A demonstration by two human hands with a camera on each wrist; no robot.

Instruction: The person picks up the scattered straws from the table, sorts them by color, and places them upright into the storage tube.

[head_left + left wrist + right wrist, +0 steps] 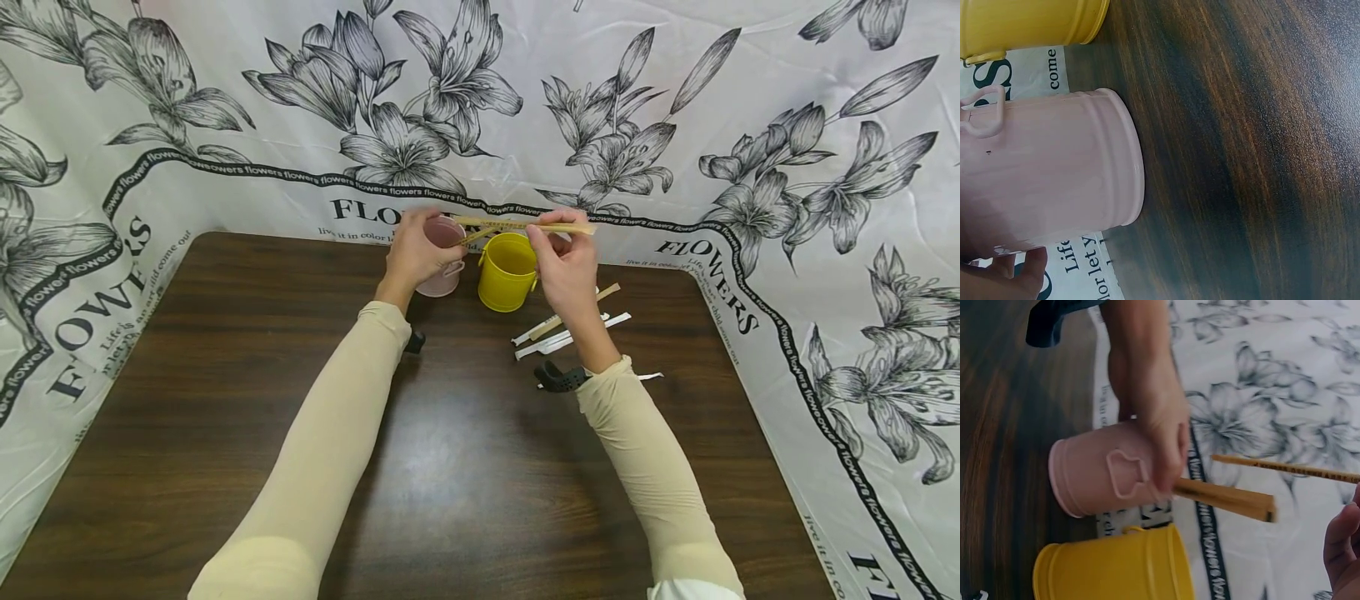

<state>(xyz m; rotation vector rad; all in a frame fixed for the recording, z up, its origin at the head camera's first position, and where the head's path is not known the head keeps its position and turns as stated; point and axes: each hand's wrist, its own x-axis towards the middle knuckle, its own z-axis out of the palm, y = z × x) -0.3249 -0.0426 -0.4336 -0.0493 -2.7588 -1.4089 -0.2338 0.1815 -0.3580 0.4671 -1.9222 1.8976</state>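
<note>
My left hand (417,254) grips the upper part of a small pale pink bucket (438,285), which stands on the table. A flat tan wooden stick (1229,499) juts from the bucket's mouth by that hand's fingertips; whether the fingers pinch it cannot be told. Beside it stands a yellow bucket (504,290) with small side handles. Above the yellow bucket my right hand (568,271) pinches a slim, chopstick-like wooden stick (1291,469) with dark lettering. It lies nearly level, its narrow tip toward the left hand.
Several white and tan strips (555,335), perhaps wrapped sticks, lie under the right wrist. Another thin white strip (651,376) lies nearer me. The dark wooden table (450,483) meets a flower-printed cloth (480,125) along its back and sides.
</note>
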